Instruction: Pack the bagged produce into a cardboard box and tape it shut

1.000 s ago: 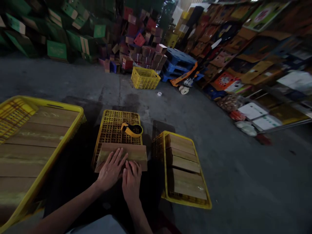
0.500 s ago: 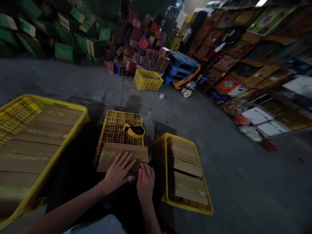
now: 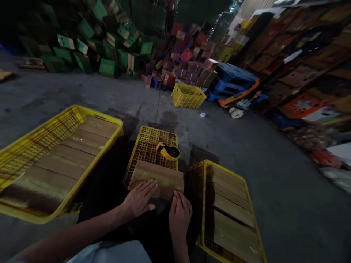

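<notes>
A flat brown cardboard box point(image 3: 161, 176) lies on the near end of an upturned yellow crate point(image 3: 148, 146) in front of me. My left hand point(image 3: 139, 200) rests flat on the box's near left edge, fingers spread. Beside it, my right hand point(image 3: 180, 214) touches the box's near right corner with its fingers stretched forward and close together. A yellow tape dispenser point(image 3: 168, 151) sits on the crate just beyond the box.
A yellow crate point(image 3: 82, 160) with brown boxes stands at my left, another crate point(image 3: 203, 204) with several boxes at my right. Farther off are a yellow basket point(image 3: 188, 95), blue pallets point(image 3: 233, 75), a tape roll point(image 3: 202, 114) and heaps of green, red and brown cartons.
My view has swung left and tilted. Both hands have slid back toward the box's near edge, and my right hand has moved to its right corner.
</notes>
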A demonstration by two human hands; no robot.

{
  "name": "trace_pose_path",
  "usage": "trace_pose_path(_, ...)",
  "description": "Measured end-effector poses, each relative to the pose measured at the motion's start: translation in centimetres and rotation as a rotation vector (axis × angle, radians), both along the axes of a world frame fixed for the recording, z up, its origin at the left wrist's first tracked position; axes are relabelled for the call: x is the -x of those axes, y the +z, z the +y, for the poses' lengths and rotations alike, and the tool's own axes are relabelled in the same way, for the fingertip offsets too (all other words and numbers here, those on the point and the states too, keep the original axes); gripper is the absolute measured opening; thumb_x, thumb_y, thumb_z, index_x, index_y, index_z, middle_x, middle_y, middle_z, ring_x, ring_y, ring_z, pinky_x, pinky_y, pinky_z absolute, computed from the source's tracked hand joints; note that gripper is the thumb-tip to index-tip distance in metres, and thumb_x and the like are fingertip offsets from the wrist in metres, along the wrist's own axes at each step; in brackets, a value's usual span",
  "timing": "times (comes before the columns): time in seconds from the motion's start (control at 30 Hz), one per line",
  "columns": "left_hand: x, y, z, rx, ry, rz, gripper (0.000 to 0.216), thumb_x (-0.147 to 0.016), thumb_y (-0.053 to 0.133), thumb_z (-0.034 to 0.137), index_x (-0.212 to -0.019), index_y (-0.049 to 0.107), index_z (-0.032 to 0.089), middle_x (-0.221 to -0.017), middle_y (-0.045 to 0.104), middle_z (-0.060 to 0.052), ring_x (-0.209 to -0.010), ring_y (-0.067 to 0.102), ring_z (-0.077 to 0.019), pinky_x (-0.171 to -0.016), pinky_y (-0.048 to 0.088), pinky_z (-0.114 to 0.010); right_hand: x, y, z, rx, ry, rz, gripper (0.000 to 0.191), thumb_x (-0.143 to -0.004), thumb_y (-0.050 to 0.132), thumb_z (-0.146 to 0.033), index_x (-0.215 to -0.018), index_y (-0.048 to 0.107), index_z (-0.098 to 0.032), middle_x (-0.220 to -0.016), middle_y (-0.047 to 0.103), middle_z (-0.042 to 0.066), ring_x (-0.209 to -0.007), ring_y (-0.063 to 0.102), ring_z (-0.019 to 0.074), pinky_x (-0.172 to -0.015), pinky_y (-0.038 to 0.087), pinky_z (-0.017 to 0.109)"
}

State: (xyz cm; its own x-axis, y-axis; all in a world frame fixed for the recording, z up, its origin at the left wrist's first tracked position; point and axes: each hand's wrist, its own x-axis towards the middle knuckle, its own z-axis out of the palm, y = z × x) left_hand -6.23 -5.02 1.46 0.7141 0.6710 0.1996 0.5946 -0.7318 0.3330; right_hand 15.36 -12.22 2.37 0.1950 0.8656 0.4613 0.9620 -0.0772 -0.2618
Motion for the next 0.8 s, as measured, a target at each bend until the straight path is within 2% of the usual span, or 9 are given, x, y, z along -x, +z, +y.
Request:
trace_pose_path(0.2,4.7,0.9,-0.6,-0.103,0.125,0.017,0.072,-0.100,0.050,0.050,-0.159,0.031,0.014,-0.159,0.044,-0.014,-0.147,0.042,-0.0272,-0.120,0.035,-0.042,0.1,-0.1,0.1,0.011,-0.028,-0.018,0.045,-0.108,0.035,-0.040,-0.121,0.070,-0.015,-0.119,0.073,0.015,-0.113,0.065,0.0255,-0.109,0.038,0.047)
trace_pose_path(0.37,7.7,1.6,-1.5,-0.131,0.198,0.036,0.070,-0.103,0.047,0.047,-0.162,0.023,0.018,-0.160,0.042,-0.012,-0.147,0.043,-0.0252,-0.122,0.032,-0.043,0.8,0.0,0.2,0.034,-0.040,-0.033,0.047,-0.108,0.034,-0.042,-0.124,0.069,-0.014,-0.124,0.070,0.017,-0.116,0.063,0.0292,-0.112,0.035,0.054)
trace_pose_path(0.53,7.8,0.5,-2.2,-0.117,0.243,-0.003,0.074,-0.103,0.046,0.048,-0.162,0.018,0.014,-0.162,0.038,-0.016,-0.148,0.041,-0.0257,-0.118,0.039,-0.042,3.8,0.3,1.4,0.070,0.071,0.017,0.044,-0.108,0.036,-0.040,-0.131,0.065,-0.016,-0.133,0.066,0.016,-0.127,0.057,0.0301,-0.115,0.036,0.056)
trace_pose_path(0.67,7.2,0.0,-1.8,-0.116,0.259,-0.008,0.070,-0.101,0.052,0.045,-0.158,0.029,0.010,-0.160,0.042,-0.017,-0.146,0.044,-0.0274,-0.118,0.040,-0.043,8.2,1.2,3.2,0.157,0.236,0.059,0.037,-0.107,0.042,-0.030,-0.134,0.062,-0.018,-0.132,0.066,0.012,-0.127,0.057,0.0273,-0.116,0.039,0.052)
trace_pose_path(0.8,7.3,-0.4,-1.0,-0.111,0.260,-0.044,0.060,-0.098,0.052,0.030,-0.153,0.039,0.011,-0.155,0.048,-0.017,-0.142,0.049,-0.0280,-0.120,0.039,-0.047,11.9,2.0,4.7,0.203,0.362,0.096,0.038,-0.105,0.042,-0.025,-0.138,0.060,-0.017,-0.133,0.065,0.011,-0.127,0.056,0.0269,-0.112,0.046,0.048)
